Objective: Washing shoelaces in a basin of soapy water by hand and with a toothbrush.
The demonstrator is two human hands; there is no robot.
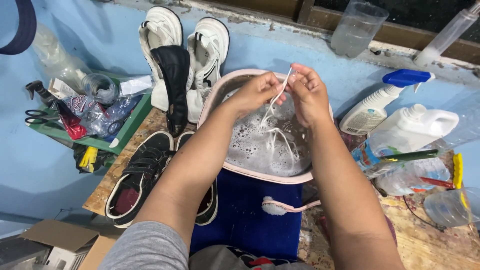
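Your left hand (257, 92) and your right hand (307, 95) meet above the far side of a pink wash basin (260, 177), and both are pinching the same white shoelace (280, 92). Your left thumb and fingers close on the lace just below its top, while your right fingers grip it right beside them, so the two hands nearly touch. The lace looks thin, flat and wet; its short upper end sticks up between your fingertips, and the rest hangs down in pale strands that loop into the suds. The soapy water (255, 150) in the basin is grey and covered in small bubbles, and the lower part of the lace blurs into the foam, so you cannot follow where it ends.

The basin sits on a dark blue cloth (245, 220) on a worn wooden table (430, 245). A small brush with a pink handle (285, 206) lies on the cloth just under the basin's near rim. To your left, a pair of black strap shoes (145, 175) lies near your forearm, and a pair of white sneakers (185, 55) leans against the blue wall, with a black insole (175, 85) propped in front of them. To your right stand a spray bottle (385, 102) with a blue trigger and a white jug (415, 127).
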